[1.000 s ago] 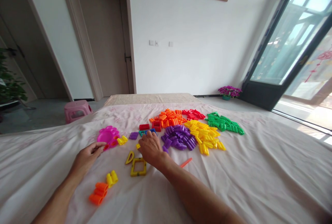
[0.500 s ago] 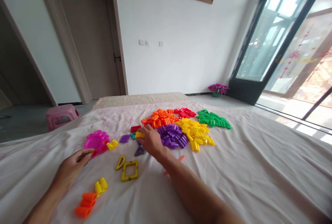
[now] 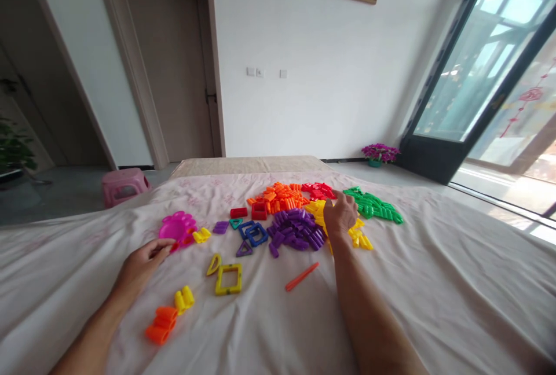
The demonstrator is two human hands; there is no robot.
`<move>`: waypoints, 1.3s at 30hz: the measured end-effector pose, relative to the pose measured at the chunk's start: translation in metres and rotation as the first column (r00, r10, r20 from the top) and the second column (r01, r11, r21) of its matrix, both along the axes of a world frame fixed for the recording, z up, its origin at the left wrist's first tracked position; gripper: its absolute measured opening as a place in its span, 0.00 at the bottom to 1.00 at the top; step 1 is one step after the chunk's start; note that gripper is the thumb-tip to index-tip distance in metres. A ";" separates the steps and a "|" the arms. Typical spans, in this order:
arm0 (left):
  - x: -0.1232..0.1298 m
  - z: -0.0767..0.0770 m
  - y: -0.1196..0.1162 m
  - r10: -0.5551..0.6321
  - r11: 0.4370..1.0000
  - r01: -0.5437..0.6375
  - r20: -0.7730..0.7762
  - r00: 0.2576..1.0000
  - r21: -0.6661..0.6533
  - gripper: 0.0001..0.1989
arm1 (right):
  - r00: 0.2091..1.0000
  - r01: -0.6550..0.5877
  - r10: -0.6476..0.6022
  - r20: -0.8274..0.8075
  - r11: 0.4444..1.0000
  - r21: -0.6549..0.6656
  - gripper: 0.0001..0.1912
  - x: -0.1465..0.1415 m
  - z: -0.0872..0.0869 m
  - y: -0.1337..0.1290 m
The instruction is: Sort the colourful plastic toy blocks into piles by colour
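My left hand (image 3: 150, 252) is at the left, its thumb and fingers pinched on a red plastic block (image 3: 174, 246) at the near rim of a pink flower-shaped plate (image 3: 172, 227). Another red block and a yellow block (image 3: 202, 235) lie beside that rim. My right hand (image 3: 341, 213) is bent down over the pile of yellow blocks (image 3: 361, 237). Its fingertips are partly hidden, and I cannot make out whether a block is in them. Purple blocks (image 3: 297, 230) are heaped to its left, red blocks (image 3: 318, 190) behind, green blocks (image 3: 373, 206) to its right.
An orange pile (image 3: 278, 197) stands farther back. Blue square frames (image 3: 256, 234), a yellow square frame (image 3: 228, 279) and an orange stick (image 3: 302, 276) lie on the white cloth (image 3: 269, 328). Joined orange blocks (image 3: 161, 324) sit near my left forearm. A pink stool (image 3: 125, 186) stands beyond.
My right hand has moved right, from near the blue frames, where it held a yellow block, to the yellow pile. The view has turned slightly left. My left hand stays by the plate.
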State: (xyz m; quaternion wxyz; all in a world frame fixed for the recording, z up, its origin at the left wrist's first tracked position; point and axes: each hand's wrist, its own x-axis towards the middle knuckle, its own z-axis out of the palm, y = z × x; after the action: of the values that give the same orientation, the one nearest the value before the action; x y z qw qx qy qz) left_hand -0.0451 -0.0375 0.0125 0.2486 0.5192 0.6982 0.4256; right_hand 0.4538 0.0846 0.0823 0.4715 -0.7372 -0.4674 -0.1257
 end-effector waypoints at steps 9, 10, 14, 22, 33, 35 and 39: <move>0.003 0.004 -0.002 0.035 0.999 -0.037 0.075 0.997 0.034 0.24 | 0.663 -0.721 0.736 0.134 0.677 -0.152 0.16 -0.137 0.004 -0.031; 0.003 0.004 -0.003 0.044 0.998 -0.049 0.097 0.994 0.046 0.24 | 0.569 -0.769 0.806 0.166 0.592 -0.240 0.16 -0.157 0.002 -0.041; 0.002 0.006 -0.004 0.058 0.993 -0.071 0.134 0.989 0.096 0.24 | 0.305 -0.793 0.918 0.255 0.393 -0.466 0.20 -0.223 -0.006 -0.072; 0.004 0.007 -0.004 0.053 0.991 -0.070 0.145 0.988 0.116 0.23 | 0.128 -0.689 0.937 0.324 0.319 -0.651 0.24 -0.276 -0.018 -0.058; 0.002 0.004 -0.002 0.031 0.995 -0.047 0.173 0.984 0.090 0.23 | 0.212 -0.790 0.939 0.271 0.328 -0.518 0.16 -0.246 -0.004 -0.067; 0.004 0.007 -0.003 0.033 0.996 -0.047 0.159 0.987 0.080 0.23 | 0.327 -0.801 0.915 0.237 0.402 -0.444 0.19 -0.217 0.006 -0.060; 0.004 0.007 -0.004 0.044 0.997 -0.053 0.153 0.987 0.053 0.25 | 0.620 -0.675 0.758 0.203 0.647 -0.354 0.22 -0.144 0.026 -0.036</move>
State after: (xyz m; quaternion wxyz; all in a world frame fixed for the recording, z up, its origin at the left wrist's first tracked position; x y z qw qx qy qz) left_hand -0.0408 -0.0419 0.0197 0.2758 0.4751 0.6773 0.4893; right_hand 0.3094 0.0487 0.1086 0.3015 -0.5061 -0.8080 0.0098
